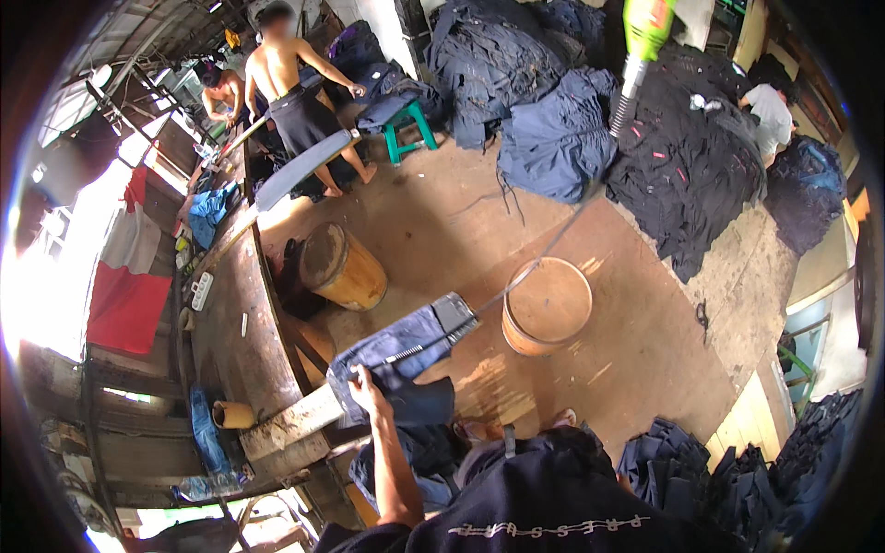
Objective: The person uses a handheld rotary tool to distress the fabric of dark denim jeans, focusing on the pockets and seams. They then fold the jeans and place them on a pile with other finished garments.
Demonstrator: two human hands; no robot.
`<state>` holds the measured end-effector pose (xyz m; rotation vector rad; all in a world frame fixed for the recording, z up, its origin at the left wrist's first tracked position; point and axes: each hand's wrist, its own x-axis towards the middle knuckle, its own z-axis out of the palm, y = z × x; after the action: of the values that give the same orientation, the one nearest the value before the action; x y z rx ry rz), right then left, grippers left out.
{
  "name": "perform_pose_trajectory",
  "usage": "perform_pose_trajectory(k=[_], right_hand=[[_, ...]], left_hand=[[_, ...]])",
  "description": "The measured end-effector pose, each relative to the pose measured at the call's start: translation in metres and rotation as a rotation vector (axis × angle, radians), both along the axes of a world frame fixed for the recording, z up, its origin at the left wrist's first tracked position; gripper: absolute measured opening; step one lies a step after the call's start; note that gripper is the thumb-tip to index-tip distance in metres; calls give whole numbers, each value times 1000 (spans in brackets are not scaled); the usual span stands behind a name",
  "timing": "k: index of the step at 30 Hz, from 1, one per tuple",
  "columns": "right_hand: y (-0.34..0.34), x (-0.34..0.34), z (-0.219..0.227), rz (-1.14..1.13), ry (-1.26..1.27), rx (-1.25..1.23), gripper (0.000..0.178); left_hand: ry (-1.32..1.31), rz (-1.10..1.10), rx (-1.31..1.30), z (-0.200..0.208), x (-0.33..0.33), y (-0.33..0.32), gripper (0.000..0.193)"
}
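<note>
My left hand (369, 392) reaches in from the lower edge and is closed on the near edge of a dark blue garment (406, 337). The garment lies over a narrow padded board (454, 314) that slants up to the right, its grey far end bare. Part of the cloth hangs down over the board's near side. Along the garment runs a dark cord (402, 354) with a ribbed light-and-dark stretch, rising to the upper right toward a hanging metal spring (627, 100). My right hand does not show.
A wooden workbench (230, 318) runs along the left. Two round drums (548, 300) (355, 272) stand on the floor. Large heaps of dark garments (687, 166) lie at the back and right. Two people (286, 78) (221, 92) are at the back left, another (767, 115) at the far right.
</note>
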<state>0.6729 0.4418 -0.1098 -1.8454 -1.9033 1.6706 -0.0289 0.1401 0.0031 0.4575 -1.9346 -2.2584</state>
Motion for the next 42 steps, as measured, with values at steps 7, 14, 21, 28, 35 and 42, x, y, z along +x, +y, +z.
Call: perform_pose_trajectory(k=[7, 14, 21, 28, 35, 42], right_hand=[[153, -21, 15, 43, 291, 371, 39], [294, -17, 73, 270, -87, 342, 50], [422, -28, 111, 380, -119, 287, 50], [575, -77, 84, 159, 127, 304, 46], [695, -54, -50, -109, -128, -43, 39], [753, -59, -85, -411, -144, -539, 27]], left_hand=[[-144, 70, -418, 4, -5, 16, 67], [-166, 1, -511, 21, -6, 42, 73], [-30, 188, -988, 4, 35, 120, 71], [-668, -709, -1197, -133, 172, 295, 69], [-426, -1733, -957, -140, 160, 696, 67], [284, -1203, -349, -36, -20, 934, 46]])
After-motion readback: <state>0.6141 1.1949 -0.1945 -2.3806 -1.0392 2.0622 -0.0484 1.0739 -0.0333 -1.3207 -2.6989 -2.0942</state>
